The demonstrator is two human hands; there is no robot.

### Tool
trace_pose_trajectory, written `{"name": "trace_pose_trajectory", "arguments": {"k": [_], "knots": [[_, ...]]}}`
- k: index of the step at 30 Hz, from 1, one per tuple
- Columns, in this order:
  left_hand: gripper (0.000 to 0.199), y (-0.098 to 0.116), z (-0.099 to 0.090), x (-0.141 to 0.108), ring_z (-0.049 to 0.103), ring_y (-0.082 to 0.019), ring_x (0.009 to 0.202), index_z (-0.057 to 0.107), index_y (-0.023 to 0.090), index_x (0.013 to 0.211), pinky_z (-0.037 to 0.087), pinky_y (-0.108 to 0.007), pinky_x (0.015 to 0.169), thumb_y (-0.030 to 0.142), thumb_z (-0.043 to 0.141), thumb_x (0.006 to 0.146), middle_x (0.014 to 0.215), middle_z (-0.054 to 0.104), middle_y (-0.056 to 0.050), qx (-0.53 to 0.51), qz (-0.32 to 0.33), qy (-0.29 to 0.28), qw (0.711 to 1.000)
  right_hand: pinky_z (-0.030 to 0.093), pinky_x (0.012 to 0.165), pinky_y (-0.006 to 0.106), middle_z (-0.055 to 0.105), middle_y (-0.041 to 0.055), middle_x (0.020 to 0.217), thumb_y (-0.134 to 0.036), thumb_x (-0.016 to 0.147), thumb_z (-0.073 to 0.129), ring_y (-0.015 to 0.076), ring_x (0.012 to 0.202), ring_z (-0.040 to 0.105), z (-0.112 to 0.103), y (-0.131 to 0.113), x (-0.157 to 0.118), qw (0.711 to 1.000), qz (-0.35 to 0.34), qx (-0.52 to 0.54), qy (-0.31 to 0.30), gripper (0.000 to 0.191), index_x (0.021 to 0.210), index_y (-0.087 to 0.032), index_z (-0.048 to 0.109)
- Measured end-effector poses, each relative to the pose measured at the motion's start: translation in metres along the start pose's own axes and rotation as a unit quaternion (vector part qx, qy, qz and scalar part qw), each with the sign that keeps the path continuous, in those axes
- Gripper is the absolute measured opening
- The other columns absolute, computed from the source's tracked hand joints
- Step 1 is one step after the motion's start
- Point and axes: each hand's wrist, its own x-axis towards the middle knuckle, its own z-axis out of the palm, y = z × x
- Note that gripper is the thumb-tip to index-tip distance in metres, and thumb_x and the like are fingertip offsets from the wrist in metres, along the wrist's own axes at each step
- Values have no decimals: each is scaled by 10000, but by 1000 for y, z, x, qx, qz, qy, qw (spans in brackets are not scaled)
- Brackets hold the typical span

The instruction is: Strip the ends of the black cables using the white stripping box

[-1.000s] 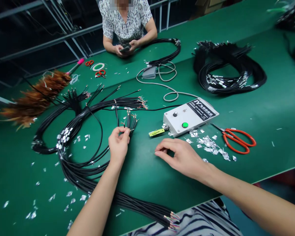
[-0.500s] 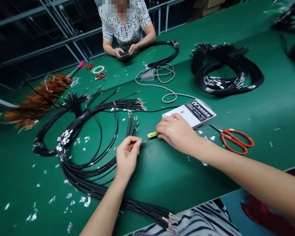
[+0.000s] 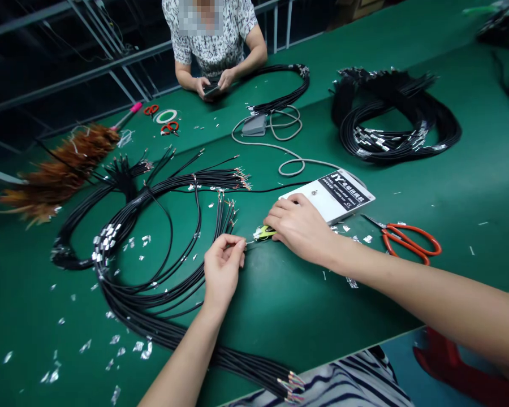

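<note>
My left hand [image 3: 224,265] is closed in a pinch on a thin pale wire [image 3: 251,242], whose far end meets a yellow-green tip [image 3: 263,232]. My right hand [image 3: 299,226] wraps round the small tool that carries this tip; its fingers hide most of the tool. Just behind the right hand lies a white device [image 3: 337,198] with a black label. Black cables [image 3: 161,288] curve in a big bundle left of and beneath my left forearm, with bared coloured wire ends [image 3: 294,387] near the table's front edge.
Red-handled scissors [image 3: 411,240] lie to the right. Behind are a grey pedal-like box [image 3: 254,125] with its cord and a coiled black bundle [image 3: 394,121]. A brown feather duster [image 3: 68,169] lies at left. Across the table [image 3: 470,186], a person [image 3: 214,51] holds a dark object.
The yellow-green tip has turned slightly, and a pale wire now curls at it. Both hands stay nearly in place. The camera view has shifted a little.
</note>
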Motion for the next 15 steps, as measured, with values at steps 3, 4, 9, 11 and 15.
{"name": "trace_pose_trajectory", "arguments": {"k": [3,4,9,11,15], "knots": [[182,-3,5,2,469,-66,454,615,154,737,371,-176,446,307,714,742,563,554,41,4,4,12,1000,259,822,369,677,22,773,-115,890,583,212,847,550,3,2,2,1000,-13,-4,9,141,804,-193,664],[187,-4,6,3,468,-68,451,607,157,729,369,-176,443,310,712,743,550,545,46,6,5,16,1000,262,841,372,671,17,754,-115,886,583,207,833,551,3,3,2,1000,-16,-2,15,148,791,-197,662],[215,-8,14,6,450,-73,429,579,170,696,346,-181,416,336,710,736,519,511,58,21,12,28,999,284,932,392,656,5,734,-110,846,608,205,825,564,2,3,3,999,-17,5,28,137,778,-217,659],[222,-9,16,7,446,-75,425,573,175,693,342,-183,413,345,707,741,517,506,59,26,13,28,999,294,952,403,653,11,735,-106,843,604,212,834,569,1,3,2,999,-14,13,26,148,774,-225,659],[224,-11,20,8,433,-79,419,555,183,681,326,-181,412,344,687,763,481,473,67,38,16,23,999,313,971,433,661,28,749,-106,844,600,229,850,578,-2,3,1,1000,-7,24,16,155,767,-228,656]]}}
